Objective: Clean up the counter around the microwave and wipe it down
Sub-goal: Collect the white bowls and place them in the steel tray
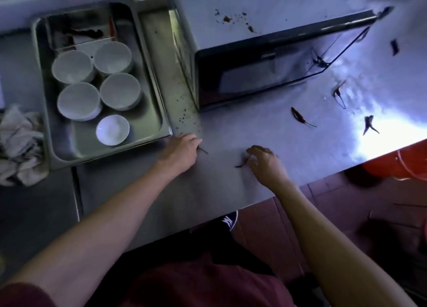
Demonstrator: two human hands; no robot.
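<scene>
A black microwave (261, 75) with a stained grey top stands on the steel counter (221, 191). Dried chili peppers lie scattered around it: one (300, 116) in front, another (369, 124) further right, a third (339, 94) near the microwave's corner. My left hand (180, 153) rests on the counter by the tray's corner, fingers curled over a thin dark stem (203, 150). My right hand (265, 163) is lowered onto the counter, its fingertips closing on a dark chili (242, 163).
A steel tray (152, 94) with several white bowls (79, 101) sits left of the microwave. A crumpled grey cloth (19, 145) lies at the far left. Dark crumbs speckle the gap beside the microwave (182, 114). An orange bucket (397, 163) stands on the floor right.
</scene>
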